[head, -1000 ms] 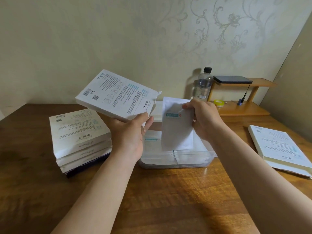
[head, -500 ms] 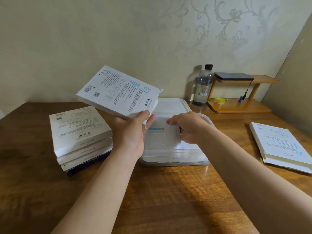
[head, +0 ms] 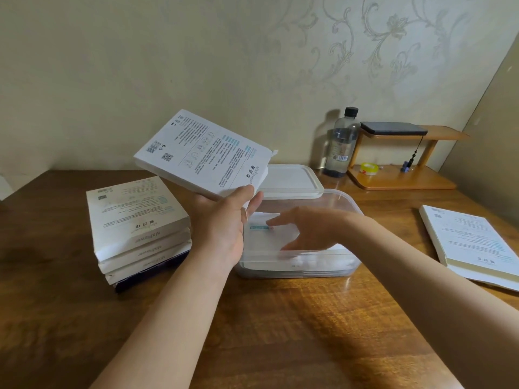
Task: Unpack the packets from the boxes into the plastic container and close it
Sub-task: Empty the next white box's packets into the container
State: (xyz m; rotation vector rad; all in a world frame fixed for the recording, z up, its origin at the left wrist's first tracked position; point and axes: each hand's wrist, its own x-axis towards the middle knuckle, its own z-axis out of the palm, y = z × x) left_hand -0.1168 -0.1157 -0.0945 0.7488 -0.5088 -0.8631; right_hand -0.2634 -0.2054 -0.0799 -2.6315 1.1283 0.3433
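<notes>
The left hand (head: pixel 224 223) grips a flat white cardboard box (head: pixel 202 155) by its near corner, thumb curled over the printed face and fingers beneath, holding it tilted in the air above the table (head: pixel 280 318), a glossy dark wood slab with strong grain. Its end flap stands open at the far right corner. Just beside it sits the clear plastic container (head: pixel 347 198), rectangular with rounded corners, holding smooth white packets; the top packet (head: pixel 265 241) lies flat and carries a small teal label. The right hand (head: pixel 306 228) is inside the container over that packet, fingers straight and spread, blurred; whether it touches the packet cannot be told. The white lid (head: pixel 292 178) lies behind the container, off it. To the left is a stack of boxes (head: pixel 134 217) of the same kind, and well to the right another flat box (head: pixel 471 242). At the back stand a clear bottle (head: pixel 341 144) with a black cap and a small wooden shelf (head: pixel 398 179) with a yellow roll of tape (head: pixel 368 168)
</notes>
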